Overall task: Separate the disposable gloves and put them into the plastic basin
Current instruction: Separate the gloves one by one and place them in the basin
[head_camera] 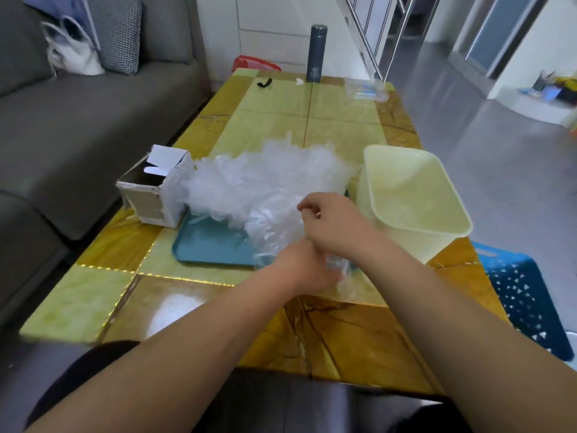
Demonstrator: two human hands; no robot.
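While my left hand (304, 267) grips a clear glove (338, 273) low over the table (359, 332), likely to anchor it, my right hand (337, 223) sits just above with fingers (307, 207) curled, and I cannot tell whether they pinch a layer. The pile of gloves (265, 182) lies on the tray (206, 245) just beyond both hands; the basin (415, 189) stands just right of them, near enough for a short drop.

Your left hand (307, 270) grips a clear glove (342, 271) at the near right corner of the tray (212, 242). Your right hand (334, 226), fingers curled, pinches the same film just beyond it. The pile (265, 185) of gloves covers the tray's far half. The basin (415, 179) stands just right of the tray, the open box (153, 189) sits at its left edge, and a flask (317, 54) stands far behind it.
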